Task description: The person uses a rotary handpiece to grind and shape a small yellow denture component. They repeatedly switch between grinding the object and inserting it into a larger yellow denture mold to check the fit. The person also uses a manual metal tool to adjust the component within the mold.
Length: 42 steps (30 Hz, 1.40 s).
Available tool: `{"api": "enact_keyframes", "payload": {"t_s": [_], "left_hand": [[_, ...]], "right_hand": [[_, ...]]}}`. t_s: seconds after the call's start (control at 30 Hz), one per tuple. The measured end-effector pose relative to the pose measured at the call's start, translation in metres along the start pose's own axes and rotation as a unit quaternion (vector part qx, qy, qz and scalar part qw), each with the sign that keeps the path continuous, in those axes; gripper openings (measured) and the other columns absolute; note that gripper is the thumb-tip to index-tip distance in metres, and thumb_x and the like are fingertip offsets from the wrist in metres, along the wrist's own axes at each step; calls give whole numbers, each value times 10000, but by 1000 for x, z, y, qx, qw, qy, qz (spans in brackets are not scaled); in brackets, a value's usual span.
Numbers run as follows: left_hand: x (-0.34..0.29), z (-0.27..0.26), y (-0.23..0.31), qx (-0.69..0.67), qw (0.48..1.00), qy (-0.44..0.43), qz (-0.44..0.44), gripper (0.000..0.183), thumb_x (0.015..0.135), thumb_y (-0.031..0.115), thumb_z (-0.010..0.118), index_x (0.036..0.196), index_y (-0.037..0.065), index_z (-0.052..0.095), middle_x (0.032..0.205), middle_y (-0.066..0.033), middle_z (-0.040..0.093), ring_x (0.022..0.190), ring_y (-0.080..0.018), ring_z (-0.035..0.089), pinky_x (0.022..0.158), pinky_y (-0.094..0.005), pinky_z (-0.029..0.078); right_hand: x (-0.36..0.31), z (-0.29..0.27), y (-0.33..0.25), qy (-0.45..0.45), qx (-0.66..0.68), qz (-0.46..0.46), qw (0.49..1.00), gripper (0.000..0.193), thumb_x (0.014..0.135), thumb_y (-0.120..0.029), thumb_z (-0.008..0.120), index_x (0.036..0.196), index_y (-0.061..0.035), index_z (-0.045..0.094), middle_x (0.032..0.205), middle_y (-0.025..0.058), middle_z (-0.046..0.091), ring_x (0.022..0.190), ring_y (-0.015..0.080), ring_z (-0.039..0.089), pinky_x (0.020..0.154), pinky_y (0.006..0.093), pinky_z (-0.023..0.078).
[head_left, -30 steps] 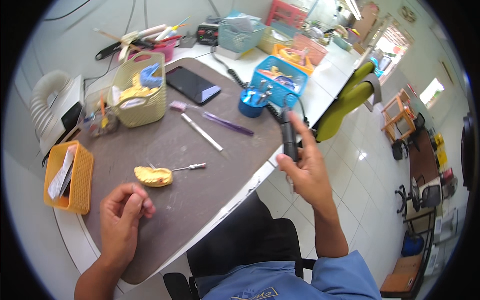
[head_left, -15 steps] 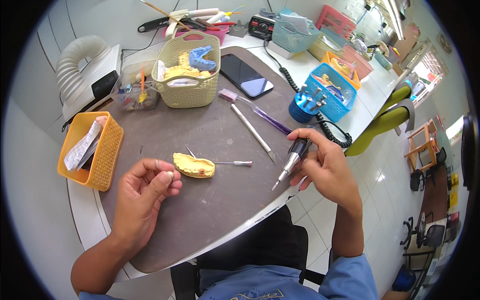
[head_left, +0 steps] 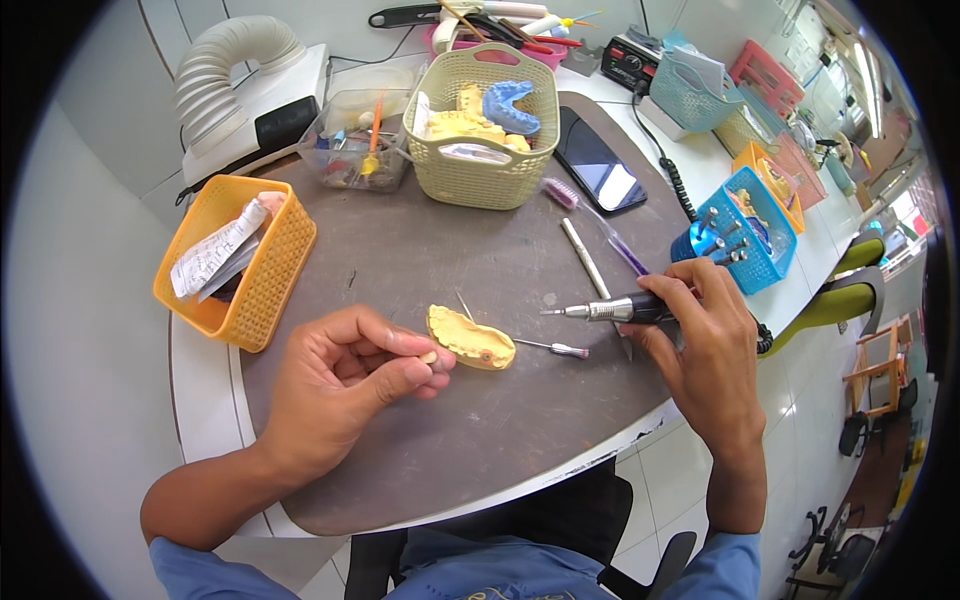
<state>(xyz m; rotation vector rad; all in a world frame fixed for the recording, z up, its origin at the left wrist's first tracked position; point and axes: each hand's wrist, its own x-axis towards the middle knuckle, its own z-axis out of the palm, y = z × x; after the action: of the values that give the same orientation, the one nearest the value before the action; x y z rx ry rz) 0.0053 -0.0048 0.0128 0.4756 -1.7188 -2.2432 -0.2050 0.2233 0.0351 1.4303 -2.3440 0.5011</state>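
Between the thumb and fingertips of my left hand [head_left: 360,375] is a small cream-coloured piece, perhaps a dental crown [head_left: 429,357]. My right hand [head_left: 705,335] grips a dental handpiece [head_left: 615,310] with a black body and silver nose, its tip pointing left over the table. A yellow plaster dental model [head_left: 468,338] lies just beyond my left fingertips, with a round reddish-brown spot near its right end. A thin metal screwdriver-like tool [head_left: 565,350] lies partly behind the model. Under the handpiece's line rests a white-handled knife [head_left: 580,250], beside a purple toothbrush [head_left: 622,245].
An orange basket [head_left: 285,265] with papers stands at left. At the back are a clear tub [head_left: 330,165], an olive basket [head_left: 480,180] of dental models and a phone [head_left: 605,165]. A blue bur holder [head_left: 690,243] and blue basket [head_left: 765,250] stand at right, near a coiled cord [head_left: 680,190].
The view has shifted, so the table things appear further right. My right hand has turned the handpiece from pointing down-left to nearly level. My left hand still pinches the small piece.
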Motion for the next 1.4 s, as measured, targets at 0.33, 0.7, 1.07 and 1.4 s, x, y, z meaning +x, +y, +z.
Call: {"api": "enact_keyframes", "payload": {"t_s": [0.33, 0.7, 1.07, 1.4], "left_hand": [[-1, 0, -5, 53, 996, -11, 68, 215, 871, -73, 755, 1033, 16, 645, 1027, -139, 698, 956, -196, 711, 871, -338, 611], [0, 2, 0, 72, 996, -20, 42, 239, 870, -79, 747, 1056, 22, 636, 1050, -101, 658, 996, -164, 674, 857, -315, 604], [-1, 1, 0, 73, 996, -28, 47, 250, 869, -70, 758, 1050, 40, 626, 1052, -87, 653, 1003, -148, 664, 856, -289, 586], [-2, 0, -1, 117, 990, -48, 64, 161, 880, -73, 747, 1005, 3, 680, 1074, -127, 688, 976, -148, 683, 844, -275, 598]], "right_hand": [[12, 17, -3, 0, -30, 17, 999, 332, 847, -204, 791, 1127, -41, 717, 983, 107, 619, 919, 288, 600, 816, 414, 475], [11, 24, -2, 4, -4, 28, 1000, 347, 861, -215, 791, 1149, -36, 716, 961, 102, 629, 886, 284, 611, 784, 401, 481], [10, 23, -3, -15, 29, 33, 999, 355, 830, -162, 811, 1145, -26, 715, 978, 109, 636, 888, 281, 624, 784, 389, 492], [10, 21, -2, -24, 32, 36, 999, 384, 818, -171, 820, 1158, -30, 712, 990, 107, 641, 910, 283, 629, 809, 394, 494]]}}
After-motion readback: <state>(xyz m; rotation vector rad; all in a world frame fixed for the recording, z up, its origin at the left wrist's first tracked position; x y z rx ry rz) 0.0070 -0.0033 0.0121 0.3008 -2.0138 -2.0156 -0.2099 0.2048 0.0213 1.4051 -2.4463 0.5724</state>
